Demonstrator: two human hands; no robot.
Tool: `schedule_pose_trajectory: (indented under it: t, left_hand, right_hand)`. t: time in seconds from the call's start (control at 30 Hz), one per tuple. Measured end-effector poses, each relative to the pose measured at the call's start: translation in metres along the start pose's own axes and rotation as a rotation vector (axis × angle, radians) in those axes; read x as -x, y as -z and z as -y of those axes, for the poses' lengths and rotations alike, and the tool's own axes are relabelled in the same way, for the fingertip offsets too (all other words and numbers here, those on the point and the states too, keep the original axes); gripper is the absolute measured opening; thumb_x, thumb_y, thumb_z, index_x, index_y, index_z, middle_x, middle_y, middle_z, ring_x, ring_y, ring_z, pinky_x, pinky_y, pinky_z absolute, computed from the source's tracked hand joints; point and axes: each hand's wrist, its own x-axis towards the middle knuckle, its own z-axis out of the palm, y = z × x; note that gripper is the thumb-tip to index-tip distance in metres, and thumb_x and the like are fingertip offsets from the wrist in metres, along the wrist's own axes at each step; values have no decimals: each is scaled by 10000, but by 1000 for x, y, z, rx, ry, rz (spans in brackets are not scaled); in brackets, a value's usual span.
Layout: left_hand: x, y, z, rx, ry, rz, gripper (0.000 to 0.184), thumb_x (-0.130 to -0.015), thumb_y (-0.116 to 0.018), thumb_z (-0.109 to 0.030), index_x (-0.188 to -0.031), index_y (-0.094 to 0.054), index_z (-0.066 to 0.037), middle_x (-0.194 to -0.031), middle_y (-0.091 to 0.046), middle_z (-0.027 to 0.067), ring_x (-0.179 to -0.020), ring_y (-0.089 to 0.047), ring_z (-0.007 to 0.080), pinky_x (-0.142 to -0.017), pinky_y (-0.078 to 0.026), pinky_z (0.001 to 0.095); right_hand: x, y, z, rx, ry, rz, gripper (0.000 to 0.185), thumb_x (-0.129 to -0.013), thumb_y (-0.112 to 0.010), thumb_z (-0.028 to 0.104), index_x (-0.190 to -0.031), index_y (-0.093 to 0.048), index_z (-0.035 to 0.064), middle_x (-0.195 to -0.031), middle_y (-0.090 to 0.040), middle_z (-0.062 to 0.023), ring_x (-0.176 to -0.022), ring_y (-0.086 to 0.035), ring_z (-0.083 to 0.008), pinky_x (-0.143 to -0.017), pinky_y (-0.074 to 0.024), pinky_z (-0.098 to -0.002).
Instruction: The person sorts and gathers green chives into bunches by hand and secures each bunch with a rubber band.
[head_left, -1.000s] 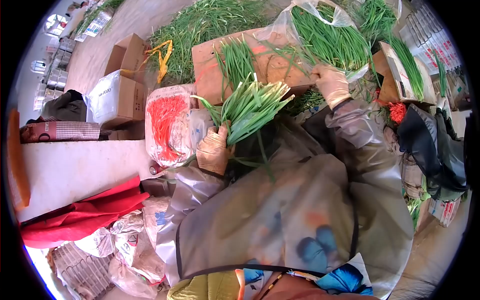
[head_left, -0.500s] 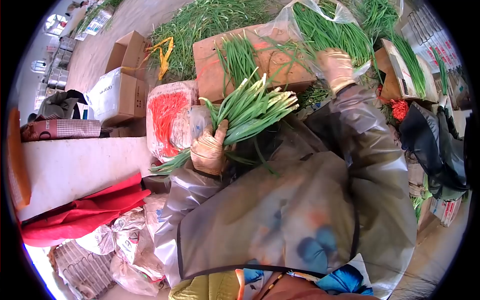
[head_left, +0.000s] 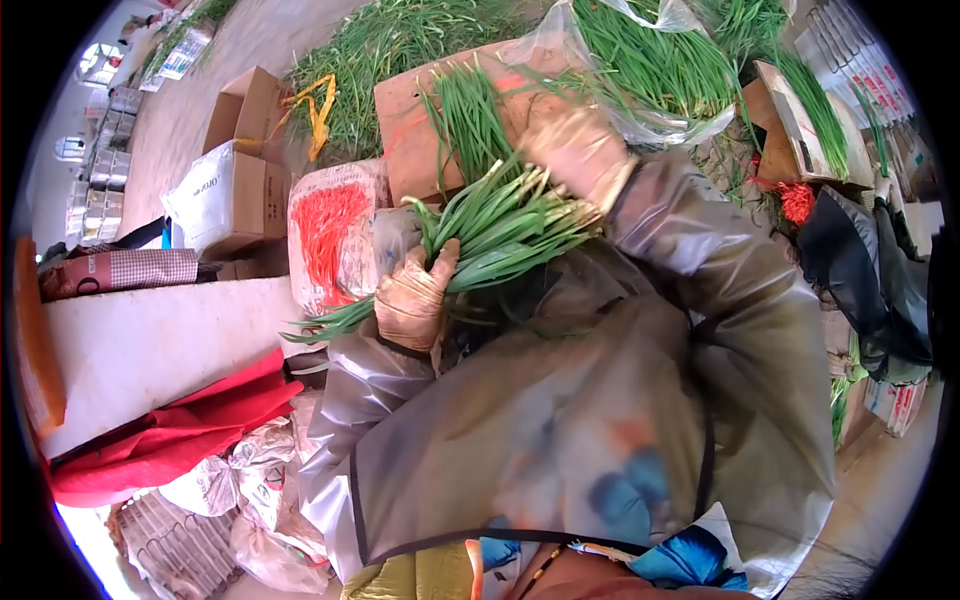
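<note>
My left hand (head_left: 410, 298), in a tan glove, is wrapped round a bunch of long green stalks (head_left: 500, 230). The pale cut ends of the bunch point to the upper right, and leaf tips stick out to the left below the hand. My right hand (head_left: 575, 150), also gloved, is just above the pale ends; motion smears its fingers, so what they hold cannot be made out. Behind the bunch, a smaller bundle of green stalks (head_left: 468, 120) lies on a brown cardboard box (head_left: 400, 110).
Red ties (head_left: 330, 240) lie on a sack left of my left hand. Open plastic (head_left: 690, 128) holds more green stalks (head_left: 650, 60) at the back right. An open carton (head_left: 238, 200), a white surface (head_left: 170, 340) and red cloth (head_left: 180, 430) are on the left.
My right hand has moved from the stalks in the plastic leftward to the pale ends of the held bunch. The bunch in my left hand has tilted lower, its leaf tips now showing at left.
</note>
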Motion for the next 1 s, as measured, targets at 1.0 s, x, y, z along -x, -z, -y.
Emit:
schedule_pose_trajectory:
  t: [1.0]
  left_hand:
    - [-7, 7, 12, 137, -245, -88, 527, -680, -570, -63, -1183, -530, -217, -965, -547, 111, -685, -579, 275, -546, -470, 381]
  right_hand:
    - [91, -112, -60, -528, -261, 293, 120, -743, -582, 127, -838, -644, 88, -733, -600, -83, -774, -619, -244, -708, -484, -381]
